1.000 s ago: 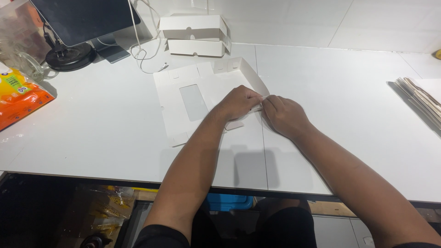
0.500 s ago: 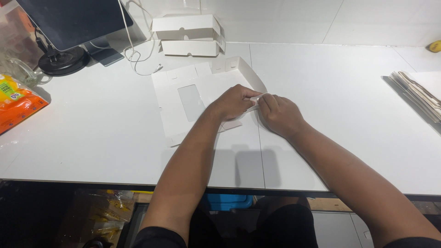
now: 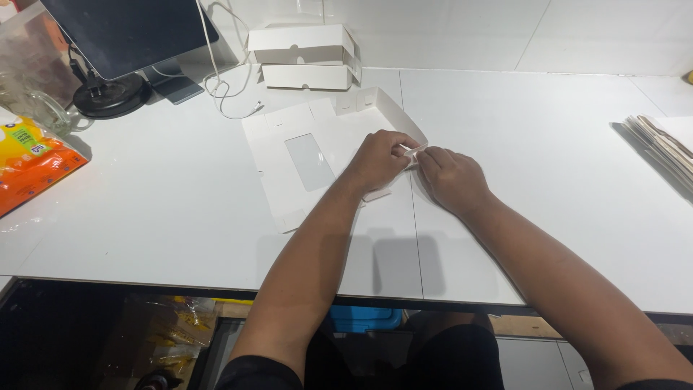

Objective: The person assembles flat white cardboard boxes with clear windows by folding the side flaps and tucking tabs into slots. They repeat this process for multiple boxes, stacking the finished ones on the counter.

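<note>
While the flat white windowed cardboard box blank (image 3: 317,162) lies on the white table (image 3: 144,209), the left hand (image 3: 377,160) and right hand (image 3: 451,178) pinch its raised corner flap together to hold the fold.

Head camera, steeply down, near table (image 3: 144,217)

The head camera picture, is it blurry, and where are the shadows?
Head view: sharp, evenly and brightly lit. Soft grey shadows of the forearms fall on the white table near its front edge. The left hand and right hand on the flat white cardboard box are crisp. Below the table edge it is dark.
</note>
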